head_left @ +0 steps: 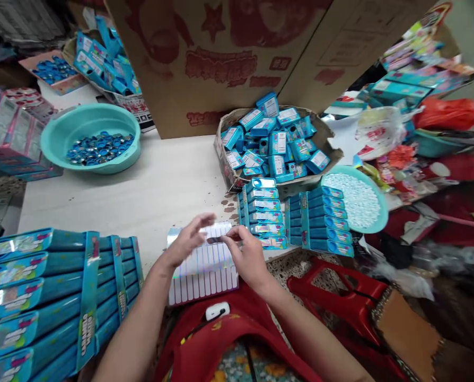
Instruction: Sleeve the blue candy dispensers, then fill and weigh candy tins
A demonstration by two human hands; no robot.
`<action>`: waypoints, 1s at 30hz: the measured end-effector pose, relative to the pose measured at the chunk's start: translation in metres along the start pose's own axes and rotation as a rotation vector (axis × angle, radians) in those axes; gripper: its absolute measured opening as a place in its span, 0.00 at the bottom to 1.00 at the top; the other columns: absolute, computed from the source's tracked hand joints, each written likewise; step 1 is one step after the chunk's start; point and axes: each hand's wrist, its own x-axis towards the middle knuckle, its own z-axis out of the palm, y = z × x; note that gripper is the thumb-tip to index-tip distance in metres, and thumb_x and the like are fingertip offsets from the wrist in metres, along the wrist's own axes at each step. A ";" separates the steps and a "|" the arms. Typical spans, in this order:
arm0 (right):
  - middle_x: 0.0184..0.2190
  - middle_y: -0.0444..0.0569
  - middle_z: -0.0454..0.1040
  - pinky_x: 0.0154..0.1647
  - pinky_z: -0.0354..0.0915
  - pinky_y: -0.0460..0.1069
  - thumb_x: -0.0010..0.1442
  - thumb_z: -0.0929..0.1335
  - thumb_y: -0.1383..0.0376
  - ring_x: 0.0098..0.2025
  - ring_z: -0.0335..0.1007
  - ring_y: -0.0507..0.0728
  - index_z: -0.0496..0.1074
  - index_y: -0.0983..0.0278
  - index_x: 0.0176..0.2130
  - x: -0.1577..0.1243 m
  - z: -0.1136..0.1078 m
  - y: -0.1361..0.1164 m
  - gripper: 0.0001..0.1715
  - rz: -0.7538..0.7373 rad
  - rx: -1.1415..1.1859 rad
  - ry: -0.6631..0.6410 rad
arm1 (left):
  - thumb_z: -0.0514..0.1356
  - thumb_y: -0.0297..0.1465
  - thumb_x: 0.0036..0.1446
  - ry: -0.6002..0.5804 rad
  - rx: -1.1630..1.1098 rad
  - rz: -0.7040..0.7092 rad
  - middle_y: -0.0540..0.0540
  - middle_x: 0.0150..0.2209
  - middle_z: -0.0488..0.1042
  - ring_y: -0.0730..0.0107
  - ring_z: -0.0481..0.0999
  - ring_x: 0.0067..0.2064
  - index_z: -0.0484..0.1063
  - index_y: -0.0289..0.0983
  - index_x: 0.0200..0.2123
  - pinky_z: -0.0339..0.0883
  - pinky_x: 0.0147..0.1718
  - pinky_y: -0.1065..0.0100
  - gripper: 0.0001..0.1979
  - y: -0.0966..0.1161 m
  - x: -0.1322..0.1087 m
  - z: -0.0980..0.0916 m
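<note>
A shiny holographic sticker sheet (203, 270) with rows of white strip labels lies at the near table edge. My left hand (187, 240) rests over its upper part, fingers stretched and somewhat smeared. My right hand (247, 255) pinches a small sticker strip (220, 238) at the sheet's top edge. Just right of my hands stands a row of blue boxes (264, 213) with shiny labels on their fronts, and a second row of blue boxes (320, 220) stands further right.
A cardboard tray (229, 170) of loose blue boxes sits behind. A teal basin (90, 137) holds blue caps, far left. A teal bowl (360, 200) holds white pellets. Blue display packs (50, 302) are stacked near left. A large cardboard carton (229, 58) stands at the back; a red stool (340, 297) is below right.
</note>
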 end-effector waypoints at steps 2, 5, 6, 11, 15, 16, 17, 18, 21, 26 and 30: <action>0.29 0.44 0.71 0.35 0.63 0.48 0.61 0.64 0.62 0.32 0.67 0.53 0.67 0.61 0.32 0.004 -0.016 -0.002 0.06 0.054 0.028 0.027 | 0.55 0.41 0.56 -0.140 -0.091 -0.062 0.45 0.34 0.73 0.68 0.73 0.36 0.70 0.36 0.42 0.67 0.36 0.67 0.16 0.020 0.002 0.016; 0.33 0.47 0.72 0.39 0.64 0.51 0.60 0.65 0.61 0.38 0.67 0.56 0.71 0.60 0.33 0.019 -0.033 0.009 0.07 0.083 -0.046 0.143 | 0.54 0.40 0.56 -0.120 -0.048 -0.098 0.53 0.23 0.66 0.76 0.66 0.23 0.68 0.36 0.31 0.61 0.25 0.72 0.13 0.044 0.022 0.037; 0.36 0.48 0.72 0.41 0.63 0.52 0.59 0.66 0.61 0.41 0.67 0.57 0.72 0.60 0.33 0.028 -0.039 0.015 0.07 0.076 -0.076 0.201 | 0.53 0.39 0.57 -0.105 -0.025 -0.075 0.54 0.22 0.65 0.77 0.64 0.22 0.67 0.36 0.32 0.60 0.24 0.73 0.12 0.051 0.033 0.041; 0.42 0.52 0.70 0.52 0.59 0.57 0.54 0.69 0.61 0.49 0.64 0.60 0.75 0.61 0.30 0.088 -0.079 0.045 0.07 0.086 -0.158 0.399 | 0.50 0.33 0.57 -0.067 0.038 0.100 0.56 0.23 0.65 0.77 0.65 0.24 0.60 0.39 0.43 0.59 0.24 0.74 0.10 0.077 0.105 0.054; 0.39 0.52 0.69 0.50 0.59 0.56 0.50 0.70 0.60 0.46 0.64 0.60 0.76 0.63 0.27 0.133 -0.095 0.077 0.08 0.150 -0.153 0.411 | 0.49 0.29 0.54 -0.041 0.173 0.157 0.56 0.22 0.64 0.76 0.64 0.23 0.59 0.39 0.41 0.57 0.24 0.74 0.10 0.075 0.161 0.063; 0.38 0.52 0.69 0.50 0.60 0.56 0.50 0.70 0.60 0.45 0.64 0.59 0.75 0.63 0.27 0.140 -0.095 0.085 0.08 0.162 -0.147 0.403 | 0.49 0.28 0.54 -0.029 0.195 0.153 0.56 0.21 0.64 0.76 0.63 0.23 0.59 0.38 0.41 0.56 0.24 0.74 0.09 0.071 0.171 0.066; 0.37 0.51 0.69 0.49 0.60 0.55 0.49 0.69 0.60 0.44 0.64 0.59 0.74 0.63 0.26 0.146 -0.094 0.094 0.08 0.174 -0.136 0.391 | 0.49 0.29 0.55 -0.016 0.210 0.146 0.57 0.21 0.63 0.76 0.63 0.22 0.59 0.38 0.40 0.56 0.24 0.74 0.09 0.066 0.179 0.068; 0.36 0.50 0.69 0.47 0.61 0.54 0.48 0.70 0.60 0.42 0.64 0.58 0.74 0.64 0.26 0.150 -0.092 0.102 0.08 0.192 -0.122 0.387 | 0.49 0.30 0.55 0.000 0.217 0.139 0.57 0.20 0.62 0.75 0.63 0.22 0.59 0.38 0.40 0.56 0.24 0.73 0.08 0.059 0.184 0.071; 0.34 0.48 0.68 0.41 0.63 0.52 0.42 0.72 0.59 0.36 0.65 0.56 0.70 0.65 0.34 0.153 -0.087 0.118 0.18 0.292 -0.042 0.429 | 0.49 0.33 0.57 0.067 0.283 0.084 0.56 0.21 0.63 0.73 0.65 0.23 0.59 0.39 0.42 0.58 0.26 0.72 0.09 0.043 0.187 0.078; 0.35 0.47 0.69 0.38 0.63 0.51 0.45 0.70 0.57 0.32 0.65 0.54 0.65 0.64 0.39 0.154 -0.088 0.124 0.22 0.287 0.007 0.413 | 0.51 0.38 0.59 0.310 0.422 -0.013 0.43 0.42 0.74 0.61 0.73 0.45 0.63 0.40 0.50 0.63 0.45 0.60 0.17 0.036 0.163 0.098; 0.38 0.51 0.71 0.44 0.63 0.54 0.44 0.72 0.55 0.40 0.67 0.58 0.67 0.64 0.38 0.154 -0.094 0.128 0.23 0.281 0.071 0.376 | 0.52 0.46 0.58 0.189 0.209 0.150 0.40 0.66 0.48 0.58 0.48 0.66 0.46 0.39 0.64 0.45 0.62 0.58 0.35 0.039 0.142 0.112</action>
